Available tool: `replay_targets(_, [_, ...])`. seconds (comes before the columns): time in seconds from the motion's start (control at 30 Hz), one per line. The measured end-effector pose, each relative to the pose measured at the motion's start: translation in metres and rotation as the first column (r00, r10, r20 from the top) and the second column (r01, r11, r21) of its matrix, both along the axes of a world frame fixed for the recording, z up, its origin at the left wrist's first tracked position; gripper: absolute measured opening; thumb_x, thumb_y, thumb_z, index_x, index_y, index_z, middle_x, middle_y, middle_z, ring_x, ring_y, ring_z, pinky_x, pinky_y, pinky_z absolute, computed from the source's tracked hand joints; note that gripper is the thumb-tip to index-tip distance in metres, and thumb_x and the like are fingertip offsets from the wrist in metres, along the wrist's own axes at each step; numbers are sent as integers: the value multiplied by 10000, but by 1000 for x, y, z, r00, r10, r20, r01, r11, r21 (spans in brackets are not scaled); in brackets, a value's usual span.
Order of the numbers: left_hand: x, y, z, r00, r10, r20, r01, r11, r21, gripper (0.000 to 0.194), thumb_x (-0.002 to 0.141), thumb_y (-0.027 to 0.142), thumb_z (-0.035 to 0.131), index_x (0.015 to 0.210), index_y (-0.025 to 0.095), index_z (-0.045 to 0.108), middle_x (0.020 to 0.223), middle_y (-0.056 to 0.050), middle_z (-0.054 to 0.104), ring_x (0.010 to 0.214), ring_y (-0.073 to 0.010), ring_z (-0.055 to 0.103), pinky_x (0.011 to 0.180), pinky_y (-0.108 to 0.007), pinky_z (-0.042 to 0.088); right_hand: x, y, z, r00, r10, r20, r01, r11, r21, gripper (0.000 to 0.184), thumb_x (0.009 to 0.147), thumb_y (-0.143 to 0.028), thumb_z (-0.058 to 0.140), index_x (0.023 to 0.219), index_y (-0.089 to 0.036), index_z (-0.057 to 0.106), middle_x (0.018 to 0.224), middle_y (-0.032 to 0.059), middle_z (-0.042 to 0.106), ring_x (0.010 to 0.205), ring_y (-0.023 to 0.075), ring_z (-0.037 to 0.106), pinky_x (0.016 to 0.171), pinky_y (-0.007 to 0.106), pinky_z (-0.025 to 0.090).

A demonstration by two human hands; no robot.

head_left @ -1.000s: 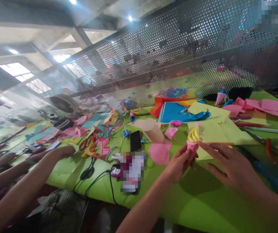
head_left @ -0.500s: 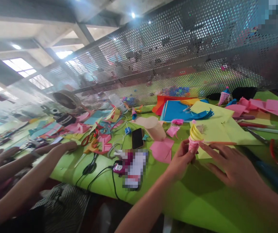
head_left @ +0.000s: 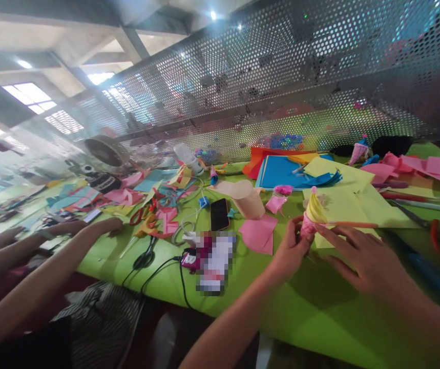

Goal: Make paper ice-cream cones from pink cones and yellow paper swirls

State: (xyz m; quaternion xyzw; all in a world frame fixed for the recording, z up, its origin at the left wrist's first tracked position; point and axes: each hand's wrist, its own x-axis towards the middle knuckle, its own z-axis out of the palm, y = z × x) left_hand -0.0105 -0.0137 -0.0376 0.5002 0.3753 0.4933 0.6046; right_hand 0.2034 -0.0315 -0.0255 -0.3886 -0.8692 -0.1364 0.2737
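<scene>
A small ice cream cone model [head_left: 314,211] stands upright, with a pink cone, a yellow swirled top and a pink tip. Low on the pink part, the thumb and fingers of my left hand [head_left: 294,248] are closed around it. From the right, my right hand [head_left: 358,256] reaches across with fingers stretched out and apart, its index fingertip touching or very near the cone's side. Behind the cone lie yellow paper sheets [head_left: 383,205]. To the left are a small pink packet [head_left: 275,204] and pink paper [head_left: 258,233].
A beige cup [head_left: 251,201], black phone [head_left: 220,214] and cables [head_left: 143,258] lie to the left on the green table [head_left: 300,318]. Another person's arms [head_left: 62,261] rest there. Blue sheets [head_left: 279,172] and another cone model [head_left: 359,149] are behind; scissors [head_left: 437,238] are right.
The view has shifted slightly. The cone model turns a little in my left hand, its swirl now leaning differently. My right hand stays beside it.
</scene>
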Motion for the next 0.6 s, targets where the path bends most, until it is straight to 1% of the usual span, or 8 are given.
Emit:
replay_targets(0.1, [1, 1, -4, 1000, 19, -14, -19, 1000, 12, 592, 952, 558, 753, 1371, 227, 497, 1192, -72, 606, 842, -99, 557, 717, -237, 480, -1, -1, 4, 1000, 11, -24, -10, 1000, 14, 645, 1112, -360, 472, 1727, -264, 304, 1253, 145, 743, 1011, 309, 766, 743, 409, 584])
replay_targets(0.23, [4, 0, -4, 1000, 30, -4, -30, 1000, 7, 586, 943, 449, 787, 1398, 226, 493, 1186, -80, 610, 982, -150, 624, 842, -280, 531, -4, -1, 7, 998, 42, -39, -42, 999, 6, 645, 1117, -353, 456, 1730, -241, 288, 1241, 147, 741, 1029, 308, 764, 763, 414, 600])
replay_targets(0.33, [5, -2, -2, 998, 33, -48, -31, 999, 29, 536, 963, 387, 760, 1399, 222, 496, 1172, -75, 605, 1015, -172, 646, 868, -303, 545, -6, -1, 6, 999, 38, -13, -37, 999, 11, 644, 1126, -364, 420, 1737, -225, 270, 1210, 153, 734, 1000, 313, 762, 752, 425, 600])
replay_targets(0.43, [4, -3, -1, 994, 44, -99, -39, 998, 52, 504, 981, 335, 725, 1410, 216, 488, 1180, -74, 603, 1012, -171, 650, 895, -315, 551, -7, -2, 5, 1000, 27, -10, -27, 1000, 7, 647, 1131, -375, 408, 1744, -235, 254, 1176, 147, 732, 957, 299, 757, 737, 409, 586])
replay_targets(0.53, [4, -3, -5, 988, 63, -139, -52, 996, 77, 496, 992, 304, 699, 1429, 213, 483, 1196, -82, 604, 1024, -179, 650, 926, -336, 563, -7, -3, 6, 999, 28, -31, -28, 1000, -6, 653, 1136, -390, 405, 1751, -250, 235, 1145, 133, 734, 932, 281, 751, 734, 387, 569])
replay_targets(0.6, [4, -2, -8, 983, 78, -165, -60, 992, 110, 495, 996, 303, 693, 1437, 219, 484, 1208, -90, 610, 1068, -200, 650, 958, -364, 568, -8, -3, 6, 999, 16, -32, -17, 1000, -14, 651, 1137, -399, 404, 1751, -257, 237, 1139, 128, 733, 903, 274, 744, 725, 382, 560])
